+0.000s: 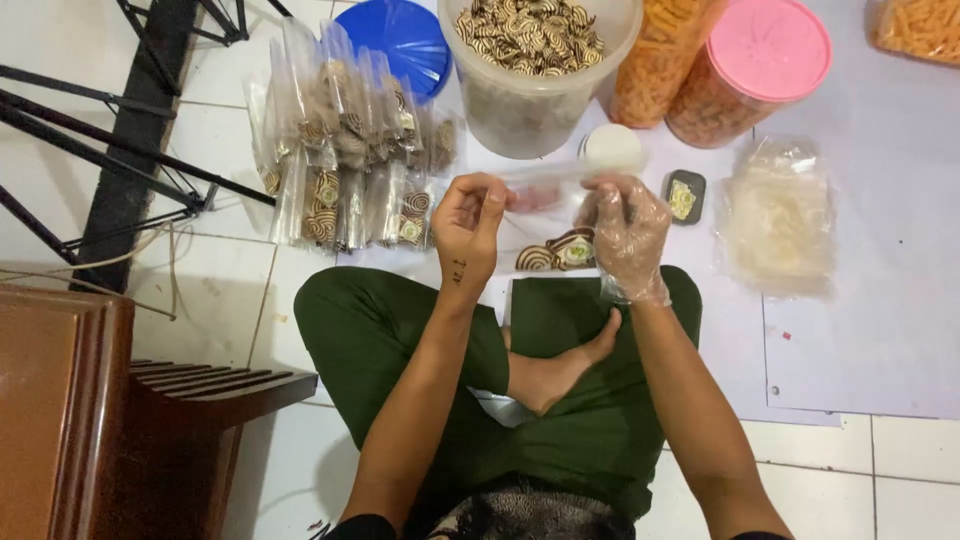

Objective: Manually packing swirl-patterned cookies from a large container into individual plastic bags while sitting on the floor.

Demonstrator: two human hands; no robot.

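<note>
A narrow clear plastic bag (545,178) stretches level between my two hands. My left hand (468,222), bare, pinches its left end. My right hand (628,232), in a thin clear plastic glove, grips its right end. The bag's contents are too blurred to tell. Below the bag lie two or three brown-and-cream spiral cookies (558,252) on the white sheet (880,300). I sit cross-legged in dark green trousers (380,330).
A clear tub of spiral cookies (535,60), a blue lid (408,40), a pink-lidded jar of orange snacks (745,75) and a stack of empty bags (775,220) stand ahead. Filled cookie bags (350,150) lie left. Brown wooden furniture (100,400) and black metal legs (130,150) flank my left.
</note>
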